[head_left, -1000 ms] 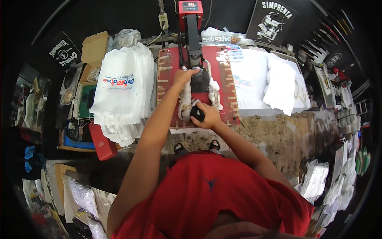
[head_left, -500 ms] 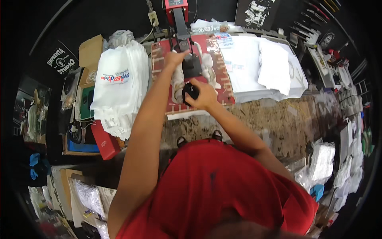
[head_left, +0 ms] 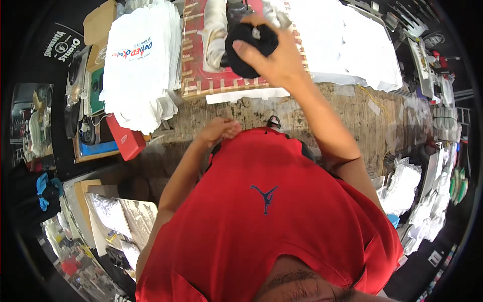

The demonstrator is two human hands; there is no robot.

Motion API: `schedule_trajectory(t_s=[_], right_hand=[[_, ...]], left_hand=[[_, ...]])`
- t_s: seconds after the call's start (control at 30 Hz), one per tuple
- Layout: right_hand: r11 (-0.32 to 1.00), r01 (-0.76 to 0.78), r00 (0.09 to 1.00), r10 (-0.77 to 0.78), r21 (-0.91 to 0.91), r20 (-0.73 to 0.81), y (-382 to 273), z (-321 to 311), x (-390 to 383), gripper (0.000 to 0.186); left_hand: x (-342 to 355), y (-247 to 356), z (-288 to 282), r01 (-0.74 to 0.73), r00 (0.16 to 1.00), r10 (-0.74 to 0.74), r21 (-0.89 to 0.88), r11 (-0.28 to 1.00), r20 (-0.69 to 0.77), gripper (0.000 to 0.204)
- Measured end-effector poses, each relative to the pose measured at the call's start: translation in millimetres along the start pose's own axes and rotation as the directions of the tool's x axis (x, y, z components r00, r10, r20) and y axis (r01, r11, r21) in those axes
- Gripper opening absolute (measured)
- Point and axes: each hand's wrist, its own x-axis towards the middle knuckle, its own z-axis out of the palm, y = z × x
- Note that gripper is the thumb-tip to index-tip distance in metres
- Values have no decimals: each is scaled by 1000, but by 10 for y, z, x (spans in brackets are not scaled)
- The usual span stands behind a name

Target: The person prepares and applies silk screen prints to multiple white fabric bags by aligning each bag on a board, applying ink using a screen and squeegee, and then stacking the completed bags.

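Right hand (head_left: 283, 56) gripping half-hidden black object (head_left: 260, 45), red board (head_left: 192, 50) cropped

Wide fisheye view down from the wearer's head

The left of two side-by-side cameras looks steeply down, close over a red fabric shirt (head_left: 261, 226) near, and reaches a red tape-edged rectangular board (head_left: 192, 50), cut off far.

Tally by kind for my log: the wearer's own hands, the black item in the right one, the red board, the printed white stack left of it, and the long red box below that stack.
Hands: 2 (left hand, right hand)
Round black item: 1
Red board: 1
Printed white stack: 1
Red box: 1
Total: 6
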Motion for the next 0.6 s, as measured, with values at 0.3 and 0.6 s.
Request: schedule_trajectory(t_s=[0.3, 0.6], right_hand=[[976, 36, 847, -145, 216, 512, -172, 71, -806, 48], [949, -202, 854, 291, -241, 432, 1175, 579, -1629, 43]], left_hand=[[690, -89, 113, -365, 930, 210, -706, 607, -301, 25], [434, -691, 136, -217, 914, -89, -662, 717, -396, 24]])
